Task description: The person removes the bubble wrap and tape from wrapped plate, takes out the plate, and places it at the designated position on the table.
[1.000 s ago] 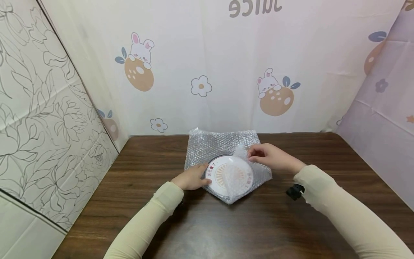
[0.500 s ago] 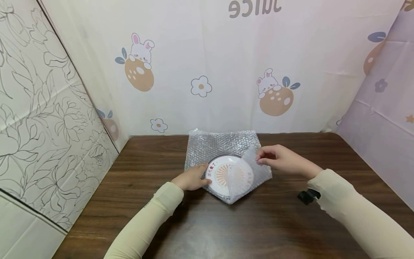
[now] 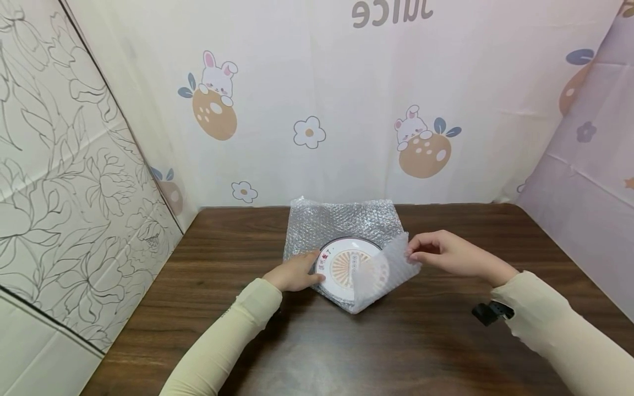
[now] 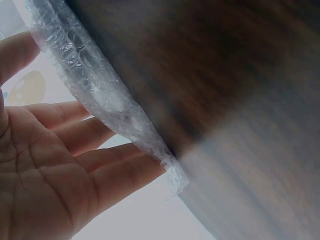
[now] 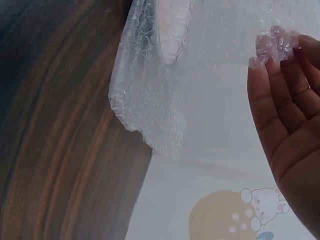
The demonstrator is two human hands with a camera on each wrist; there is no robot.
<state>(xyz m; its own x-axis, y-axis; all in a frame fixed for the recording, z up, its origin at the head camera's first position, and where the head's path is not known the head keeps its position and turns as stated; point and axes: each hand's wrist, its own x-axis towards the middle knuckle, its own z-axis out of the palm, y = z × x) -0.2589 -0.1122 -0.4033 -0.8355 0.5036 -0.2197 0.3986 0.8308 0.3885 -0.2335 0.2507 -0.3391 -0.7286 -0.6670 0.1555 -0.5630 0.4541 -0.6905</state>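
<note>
The right hand (image 3: 449,256) has its thumb and fingers together, pinching the edge of a loose flap of bubble wrap (image 3: 342,217); the plate (image 3: 339,284) lies to that hand's left, face up on the same sheet, its right part veiled by the flap. The plate is round, so no long axis matters; what counts is the flap's slanting fold, which runs from the corner nearest the person up toward the pinched edge. The left hand (image 3: 295,273) is nearer the plate, touching its left rim, fingers extended and thumb apart. Its forearm slants in from the lower left; the right one comes from the lower right, that hand raised just beside the wrap. Everything rests on the dark worktop (image 3: 317,352), the sheet reaching back toward the printed curtain (image 3: 346,159).
</note>
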